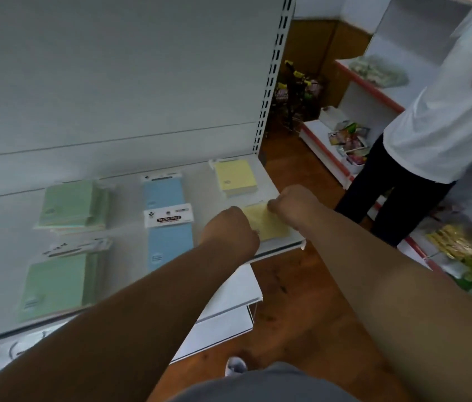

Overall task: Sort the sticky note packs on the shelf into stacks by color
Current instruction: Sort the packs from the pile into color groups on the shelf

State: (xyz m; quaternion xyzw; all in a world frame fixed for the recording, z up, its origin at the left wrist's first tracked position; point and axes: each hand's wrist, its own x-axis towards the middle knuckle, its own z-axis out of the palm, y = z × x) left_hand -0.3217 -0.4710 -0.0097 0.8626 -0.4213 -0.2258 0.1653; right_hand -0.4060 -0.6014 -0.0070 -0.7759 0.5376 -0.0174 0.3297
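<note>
On the white shelf (130, 285) lie sticky note packs in three colours. Two green stacks sit at the left, one at the back (71, 206) and one at the front (55, 282). Two blue packs lie in the middle, back (163, 191) and front (170, 245). A yellow stack (235, 177) rests at the back right. In front of it lies a near yellow pack (264, 223), held from both sides: my left hand (229, 230) grips its left edge and my right hand (293, 203) pinches its upper right corner. My fingertips are hidden.
The shelf's right end (301, 243) is just beside the yellow pack, with lower shelves (229, 300) and wooden floor (295, 300) below. A person in a white top and dark trousers (420, 158) stands at the right by another shelf unit with packaged goods (458, 248).
</note>
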